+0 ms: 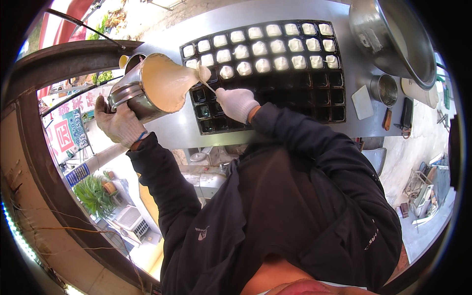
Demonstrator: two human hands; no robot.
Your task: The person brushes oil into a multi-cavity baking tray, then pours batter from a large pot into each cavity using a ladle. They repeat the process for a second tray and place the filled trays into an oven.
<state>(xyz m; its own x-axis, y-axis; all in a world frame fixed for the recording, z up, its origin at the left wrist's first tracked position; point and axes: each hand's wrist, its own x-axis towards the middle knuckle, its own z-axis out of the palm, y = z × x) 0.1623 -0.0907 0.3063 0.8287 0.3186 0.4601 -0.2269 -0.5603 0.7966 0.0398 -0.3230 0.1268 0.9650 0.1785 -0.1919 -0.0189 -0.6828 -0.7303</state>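
My left hand [121,123], in a white knit glove, grips the handle of a metal pitcher [127,97]. The pitcher is tipped to the right, and thick cream-coloured batter [167,83] reaches its lip. In my right hand [238,105], also gloved, is a thin-handled utensil [210,87]; its far end, at the lip, is covered in batter. Below lies a dark mould pan [271,123] of square cells. White batter mounds [262,65] fill cells in the far rows; the third row's left end is dark and partly hidden by the pitcher. Visible nearer cells hold no white batter.
The pan rests on a metal table [354,123]. At right stand a large metal bowl [372,40], a small metal pot [384,90], a white flat scraper [363,102], a wooden handle [387,118] and a black-handled tool [406,110]. A metal beam [88,57] runs at left.
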